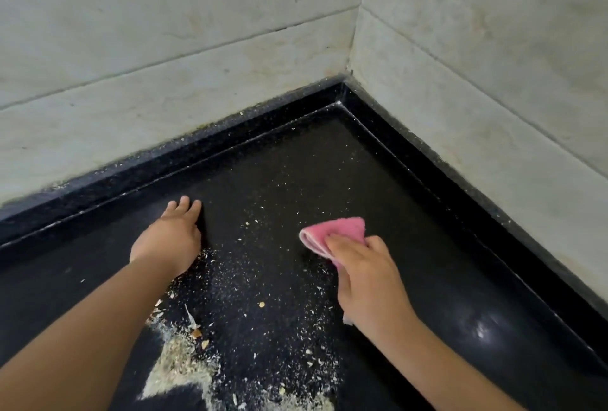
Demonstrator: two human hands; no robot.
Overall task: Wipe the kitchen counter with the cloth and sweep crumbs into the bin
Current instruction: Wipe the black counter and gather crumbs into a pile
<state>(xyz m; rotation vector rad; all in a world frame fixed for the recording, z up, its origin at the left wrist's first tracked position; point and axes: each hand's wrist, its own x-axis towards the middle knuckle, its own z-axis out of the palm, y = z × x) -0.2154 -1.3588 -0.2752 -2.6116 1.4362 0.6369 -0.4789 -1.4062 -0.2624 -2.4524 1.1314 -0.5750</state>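
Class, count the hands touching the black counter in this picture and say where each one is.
2. The left hand rests flat near the back edge; the right hand presses the pink cloth on the counter, right of it.

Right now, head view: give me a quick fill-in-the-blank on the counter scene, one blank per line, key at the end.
1. The right hand holds a cloth whose colour is ____.
2. The left hand rests on the black ____ with straight fingers.
3. The thickest pile of crumbs lies nearer the ____ arm.
4. The walls behind meet in a ____.

Missing words: pink; counter; left; corner
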